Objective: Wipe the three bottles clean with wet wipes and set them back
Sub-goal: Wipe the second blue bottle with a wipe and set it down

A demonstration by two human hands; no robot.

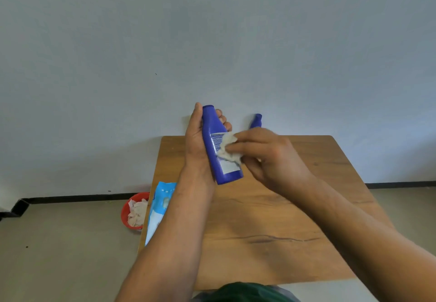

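My left hand grips a blue bottle from behind, holding it raised above the wooden table, cap end up and tilted slightly left. My right hand pinches a crumpled white wet wipe and presses it against the bottle's white label. A second blue bottle stands at the table's far edge, mostly hidden behind my right hand. No third bottle is in sight.
A blue and white wet wipes pack lies along the table's left edge, partly under my left forearm. A red bowl with used wipes sits on the floor left of the table. A pale wall rises behind the table.
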